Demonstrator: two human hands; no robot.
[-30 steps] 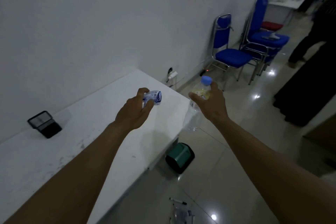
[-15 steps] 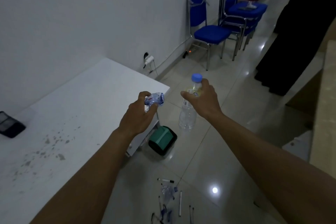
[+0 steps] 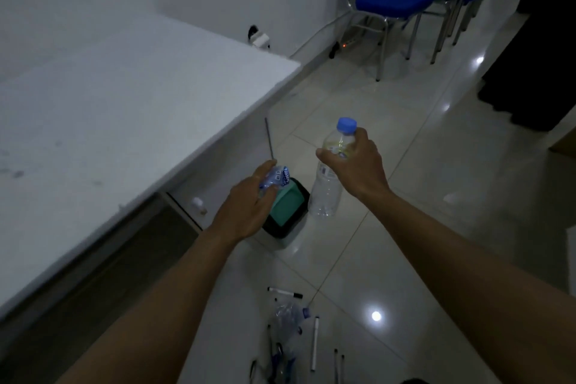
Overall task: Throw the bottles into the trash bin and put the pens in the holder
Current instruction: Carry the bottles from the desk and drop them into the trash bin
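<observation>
My left hand (image 3: 246,210) grips a crushed bottle (image 3: 276,179) with a blue label, right above the trash bin (image 3: 288,212), a small black bin with a green lid on the floor by the table corner. My right hand (image 3: 355,165) holds a clear bottle (image 3: 327,193) with a blue cap by its neck; it hangs upright just right of the bin. On the floor near me lie another crushed bottle (image 3: 290,315) and several pens, among them a white marker (image 3: 285,292) and a white pen (image 3: 315,343). The pen holder is out of view.
A white table (image 3: 109,121) fills the left side, its corner near the bin. Blue chairs (image 3: 396,0) stand by the wall at the back right. A person in dark clothes (image 3: 536,72) stands at the right edge. Glossy tiled floor lies between.
Both hands have come down and towards the bin with their bottles. The view has tilted down, so the table's black holder has left the frame and more floor litter shows.
</observation>
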